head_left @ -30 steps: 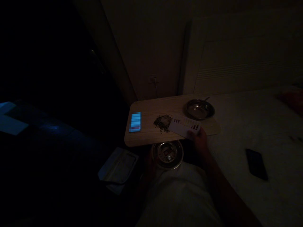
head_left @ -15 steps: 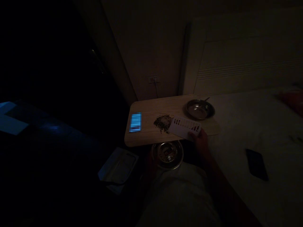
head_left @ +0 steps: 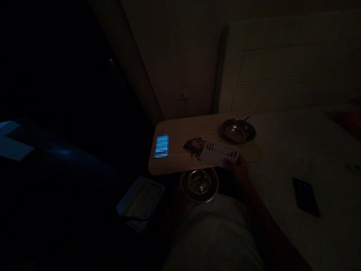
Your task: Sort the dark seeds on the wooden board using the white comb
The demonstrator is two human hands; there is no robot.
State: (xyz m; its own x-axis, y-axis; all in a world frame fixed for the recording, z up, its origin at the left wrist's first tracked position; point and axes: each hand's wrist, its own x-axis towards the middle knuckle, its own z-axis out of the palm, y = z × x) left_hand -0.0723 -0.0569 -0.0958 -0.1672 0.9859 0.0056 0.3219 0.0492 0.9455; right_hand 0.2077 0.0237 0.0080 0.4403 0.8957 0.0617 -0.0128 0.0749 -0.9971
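Note:
My right hand (head_left: 237,166) grips the near right end of a flat white plastic piece (head_left: 216,158) with a row of slots along its far side. Its left end touches a pile of small dark grains or seeds (head_left: 193,146) with a paler patch on top, spread on a small wooden table (head_left: 175,130). Below the table's near edge, a round metal bowl (head_left: 216,190) has something small and dark inside that I cannot make out. In deep shadow, my left hand (head_left: 181,194) holds the bowl by its left rim; its fingers barely show.
A metal dish (head_left: 239,131) with a handle poking out stands at the table's right end. A lit phone (head_left: 161,146) lies at the left end. A dark phone (head_left: 306,196) rests on the bed (head_left: 276,150) at right. A pale box (head_left: 141,197) sits low on the left.
The white plastic piece and my right hand have shifted very slightly. A few grains lie a little nearer the front edge. The bowl stays in place.

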